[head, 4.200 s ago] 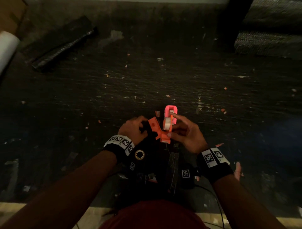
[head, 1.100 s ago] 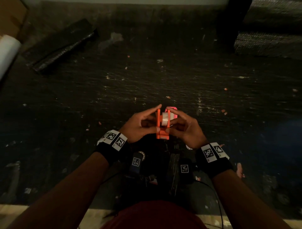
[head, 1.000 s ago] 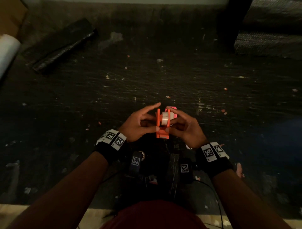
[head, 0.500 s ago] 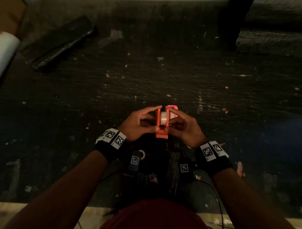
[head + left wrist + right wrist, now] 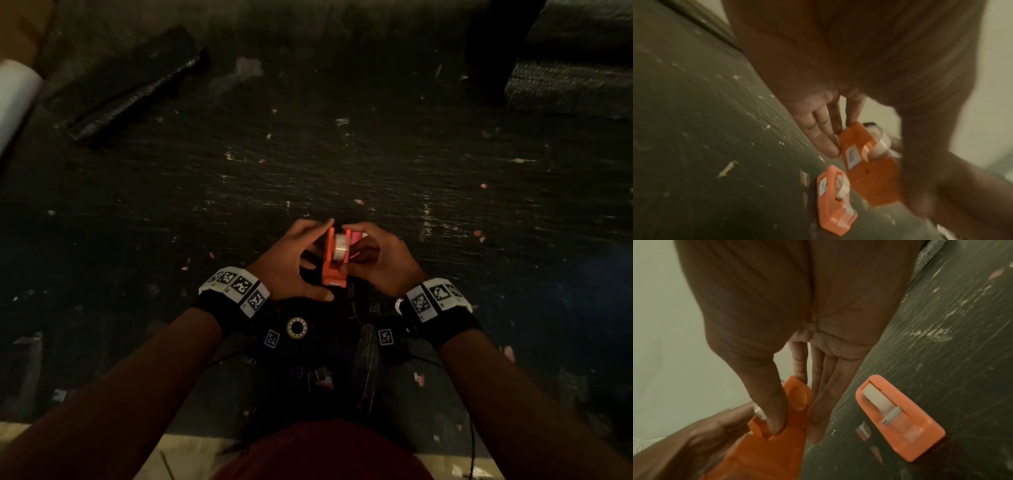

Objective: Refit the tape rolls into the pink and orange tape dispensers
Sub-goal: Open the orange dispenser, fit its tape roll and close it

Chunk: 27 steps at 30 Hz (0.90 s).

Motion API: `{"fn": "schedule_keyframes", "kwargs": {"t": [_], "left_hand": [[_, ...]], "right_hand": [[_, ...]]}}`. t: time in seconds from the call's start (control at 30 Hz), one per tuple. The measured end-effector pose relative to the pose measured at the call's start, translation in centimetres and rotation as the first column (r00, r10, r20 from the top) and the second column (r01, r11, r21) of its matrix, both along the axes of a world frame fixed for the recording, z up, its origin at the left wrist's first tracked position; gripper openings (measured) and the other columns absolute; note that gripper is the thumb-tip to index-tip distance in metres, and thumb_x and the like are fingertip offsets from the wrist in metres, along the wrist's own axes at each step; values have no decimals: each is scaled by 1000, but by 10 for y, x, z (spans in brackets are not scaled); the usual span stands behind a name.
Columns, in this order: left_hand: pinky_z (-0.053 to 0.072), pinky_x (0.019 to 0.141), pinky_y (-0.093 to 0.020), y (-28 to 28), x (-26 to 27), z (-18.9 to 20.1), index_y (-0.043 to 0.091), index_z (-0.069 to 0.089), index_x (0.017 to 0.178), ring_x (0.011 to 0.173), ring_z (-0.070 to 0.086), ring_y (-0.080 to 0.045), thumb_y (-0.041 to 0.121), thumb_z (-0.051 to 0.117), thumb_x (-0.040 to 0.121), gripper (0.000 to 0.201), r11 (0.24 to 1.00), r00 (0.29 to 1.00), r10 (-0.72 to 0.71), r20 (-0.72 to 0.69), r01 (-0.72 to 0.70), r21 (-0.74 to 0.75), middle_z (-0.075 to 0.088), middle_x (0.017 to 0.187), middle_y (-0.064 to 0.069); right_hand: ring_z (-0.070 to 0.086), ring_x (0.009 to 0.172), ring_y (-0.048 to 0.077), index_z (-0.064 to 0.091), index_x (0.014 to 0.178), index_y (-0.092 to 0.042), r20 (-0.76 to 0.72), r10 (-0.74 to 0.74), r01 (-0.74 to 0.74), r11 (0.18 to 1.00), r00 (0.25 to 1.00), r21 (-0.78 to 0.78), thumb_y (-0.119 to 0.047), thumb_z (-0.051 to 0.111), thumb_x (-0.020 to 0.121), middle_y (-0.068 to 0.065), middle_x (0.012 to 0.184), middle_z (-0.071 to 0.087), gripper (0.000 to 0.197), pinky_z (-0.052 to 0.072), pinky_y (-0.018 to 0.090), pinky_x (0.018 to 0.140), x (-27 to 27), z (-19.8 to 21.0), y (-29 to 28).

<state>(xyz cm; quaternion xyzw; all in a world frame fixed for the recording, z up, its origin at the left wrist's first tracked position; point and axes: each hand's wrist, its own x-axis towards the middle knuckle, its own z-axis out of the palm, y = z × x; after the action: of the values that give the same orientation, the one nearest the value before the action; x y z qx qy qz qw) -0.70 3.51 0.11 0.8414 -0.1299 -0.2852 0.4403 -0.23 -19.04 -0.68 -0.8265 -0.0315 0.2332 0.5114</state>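
In the head view both hands hold the orange tape dispenser [image 5: 333, 270] upright just above the dark table. A white tape roll [image 5: 341, 245] sits between its two side walls. My left hand [image 5: 291, 260] has straight fingers [image 5: 824, 139] on the labelled side and its thumb on the other side, pinching it. The thumb of my right hand [image 5: 373, 257] presses the orange side plate [image 5: 795, 395], with the fingers [image 5: 824, 402] alongside. The pink dispenser [image 5: 356, 236] lies on the table behind my right fingers. It carries its own tape roll [image 5: 877, 399] in the right wrist view.
A black wrapped bundle [image 5: 130, 85] lies at the far left and a white roll [image 5: 13, 96] at the left edge. A dark textured block [image 5: 568, 82] stands at the far right. The table's pale front edge [image 5: 191, 445] runs near my body. Small scraps dot the surface.
Four seconds ago the orange dispenser stood spread open beside the roll. Now its sides are together around the roll. Over the last second my left fingers have dropped closer onto its top.
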Motion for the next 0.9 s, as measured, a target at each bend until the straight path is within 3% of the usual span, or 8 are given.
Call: {"fn": "schedule_keyframes", "kwargs": {"t": [0.13,0.27,0.33,0.47,0.53,0.63,0.77,0.9], "left_hand": [[56,95,-28,0,6,-3,30,28,157,120,57,-12,24,98,57,122,999,995,-1,98,-4,51,36,150,3],[55,97,-32,3,11,-13,35,35,151,114,61,-10,32,99,52,117,995,987,-28,161,12,99,42,144,4],[54,100,-38,2,14,-21,34,38,146,118,59,-13,33,98,51,112,985,983,-54,177,24,168,43,142,6],[50,105,-45,-1,21,-41,32,34,146,129,53,-22,30,97,52,113,960,984,-76,161,29,278,38,146,3],[45,108,-39,-3,25,-51,28,33,148,130,51,-24,28,96,55,113,951,984,-83,158,31,307,36,149,0],[34,102,-27,-7,30,-61,26,30,152,134,48,-26,28,94,59,113,938,986,-96,133,45,343,34,152,-3],[33,112,-33,-6,33,-70,27,28,155,138,42,-26,30,93,59,116,931,984,-132,121,81,355,38,151,-5],[37,112,-40,-4,34,-72,27,31,152,136,43,-27,32,93,59,112,924,981,-147,126,91,371,41,149,-5]], "right_hand": [[72,94,10,59,128,-30,23,28,-27,998,999,-49,-10,87,68,-3,101,74,70,59,42,92,6,-2,3],[69,102,13,60,128,-28,104,107,-83,973,989,-214,-19,87,69,-4,112,72,66,54,31,94,14,-7,8],[63,113,19,58,129,-26,143,177,-121,935,974,-333,-25,85,70,1,122,66,65,46,29,96,19,-10,12],[39,127,26,52,136,-33,161,320,-142,743,934,-654,-50,77,72,3,134,47,71,35,45,103,30,-23,19],[37,127,26,51,138,-36,149,329,-145,720,933,-678,-52,75,74,2,135,46,71,34,49,103,34,-29,22],[34,132,29,52,138,-35,121,352,-162,675,928,-720,-53,74,75,4,143,42,69,33,52,105,36,-38,26],[20,145,35,53,138,-36,97,379,-185,640,920,-746,-54,73,76,8,153,31,67,25,60,114,36,-48,29],[13,150,38,45,145,-37,82,385,-196,628,919,-753,-58,70,77,9,157,29,75,17,61,118,36,-55,26]]}}
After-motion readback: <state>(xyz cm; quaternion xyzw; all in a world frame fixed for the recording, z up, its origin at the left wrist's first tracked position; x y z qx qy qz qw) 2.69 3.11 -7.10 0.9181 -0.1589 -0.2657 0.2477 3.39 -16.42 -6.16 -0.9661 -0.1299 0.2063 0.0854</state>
